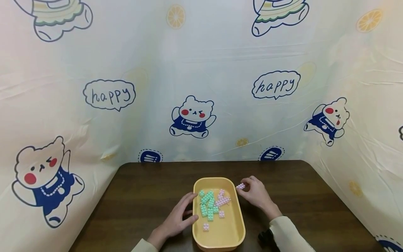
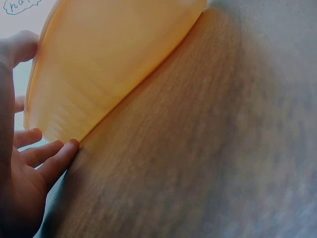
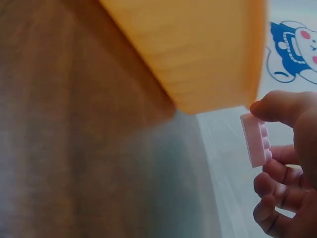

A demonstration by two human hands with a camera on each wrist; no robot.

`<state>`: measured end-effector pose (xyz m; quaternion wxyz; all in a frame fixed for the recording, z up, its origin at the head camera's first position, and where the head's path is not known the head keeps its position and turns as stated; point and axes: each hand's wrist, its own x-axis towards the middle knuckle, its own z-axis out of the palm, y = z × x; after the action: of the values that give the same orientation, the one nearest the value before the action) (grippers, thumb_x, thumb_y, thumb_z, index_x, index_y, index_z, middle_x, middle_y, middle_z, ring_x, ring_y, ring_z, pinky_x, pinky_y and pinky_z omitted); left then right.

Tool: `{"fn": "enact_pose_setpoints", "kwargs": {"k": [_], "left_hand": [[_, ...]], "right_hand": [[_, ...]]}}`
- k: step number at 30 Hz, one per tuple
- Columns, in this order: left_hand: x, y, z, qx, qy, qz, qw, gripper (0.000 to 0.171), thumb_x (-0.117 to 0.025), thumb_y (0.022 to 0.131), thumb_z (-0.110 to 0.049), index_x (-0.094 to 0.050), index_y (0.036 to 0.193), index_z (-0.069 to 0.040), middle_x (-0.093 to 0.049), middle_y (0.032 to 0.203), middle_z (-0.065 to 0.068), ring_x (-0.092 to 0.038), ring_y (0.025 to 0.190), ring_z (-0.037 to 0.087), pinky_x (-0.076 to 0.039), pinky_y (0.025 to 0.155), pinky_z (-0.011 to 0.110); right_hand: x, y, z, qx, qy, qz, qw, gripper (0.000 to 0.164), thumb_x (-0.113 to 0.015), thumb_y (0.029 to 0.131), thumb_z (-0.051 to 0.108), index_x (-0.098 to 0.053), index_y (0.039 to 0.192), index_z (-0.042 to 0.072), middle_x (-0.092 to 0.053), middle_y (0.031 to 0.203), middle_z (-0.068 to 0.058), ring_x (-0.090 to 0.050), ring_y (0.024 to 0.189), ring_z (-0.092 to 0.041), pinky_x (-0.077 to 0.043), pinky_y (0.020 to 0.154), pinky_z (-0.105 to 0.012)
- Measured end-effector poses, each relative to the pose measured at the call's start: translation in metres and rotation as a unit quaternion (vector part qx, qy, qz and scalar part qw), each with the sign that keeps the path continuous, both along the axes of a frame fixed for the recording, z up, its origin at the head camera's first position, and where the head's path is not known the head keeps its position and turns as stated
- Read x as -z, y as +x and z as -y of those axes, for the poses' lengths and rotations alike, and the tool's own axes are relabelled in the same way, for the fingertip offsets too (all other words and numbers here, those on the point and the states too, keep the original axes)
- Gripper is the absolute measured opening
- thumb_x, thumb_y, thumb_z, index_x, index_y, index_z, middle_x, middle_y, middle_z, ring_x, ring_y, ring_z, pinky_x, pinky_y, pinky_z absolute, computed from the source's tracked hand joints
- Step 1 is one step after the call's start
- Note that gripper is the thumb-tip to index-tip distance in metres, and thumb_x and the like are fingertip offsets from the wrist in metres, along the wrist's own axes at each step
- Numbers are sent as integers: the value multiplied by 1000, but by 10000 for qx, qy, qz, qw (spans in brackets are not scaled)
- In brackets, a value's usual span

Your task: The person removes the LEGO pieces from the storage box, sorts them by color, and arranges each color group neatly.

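A yellow plastic tub (image 1: 240, 229) holds several mint-green building bricks (image 1: 210, 203) in a loose heap and several pink building bricks (image 1: 223, 200). My left hand (image 1: 177, 217) rests against the tub's left side, and in the left wrist view its fairly straight fingers (image 2: 58, 158) touch the outer wall. Just outside the tub's far right edge, my right hand (image 1: 258, 194) pinches a pink building brick (image 3: 255, 141) between thumb and finger. In the right wrist view the brick's studs face the palm, while the other fingers curl loosely below.
The tub stands on a dark brown wooden table (image 1: 151, 189). A patterned cloth curtain (image 1: 195, 70) hangs behind the table and along both sides. A small black object (image 1: 267, 238) lies beside the right sleeve (image 1: 289, 232).
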<state>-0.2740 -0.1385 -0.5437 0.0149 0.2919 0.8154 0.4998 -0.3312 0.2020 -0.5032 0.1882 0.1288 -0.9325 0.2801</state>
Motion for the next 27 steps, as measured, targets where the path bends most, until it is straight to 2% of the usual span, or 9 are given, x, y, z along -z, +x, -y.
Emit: {"fn": "enact_pose_setpoints", "kwargs": {"k": [7,15,27], "left_hand": [[0,-1,0,24,-63,-1,10000,63,-60,96,-27,-32,150,-10,-25,156,15,-39,136,37,-54,92,30],[-2,-2,0,-43,-106,-59,9999,65,-61,95,-28,-32,150,-11,-25,156,17,-39,136,37,-54,93,33],[1,-2,1,102,55,-65,9999,64,-61,96,-26,-32,150,-9,-26,155,16,-38,136,37,-54,92,29]], "right_hand": [[11,-1,-1,352,258,403,9982,32,-82,75,37,-70,88,10,-57,80,2,-52,70,-11,-49,63,-28],[16,1,1,717,412,456,9955,35,-81,74,42,-71,85,11,-60,79,0,-56,69,-15,-50,63,-34],[20,0,4,839,629,903,9904,34,-81,73,45,-70,82,14,-58,76,1,-55,67,-14,-49,59,-35]]}}
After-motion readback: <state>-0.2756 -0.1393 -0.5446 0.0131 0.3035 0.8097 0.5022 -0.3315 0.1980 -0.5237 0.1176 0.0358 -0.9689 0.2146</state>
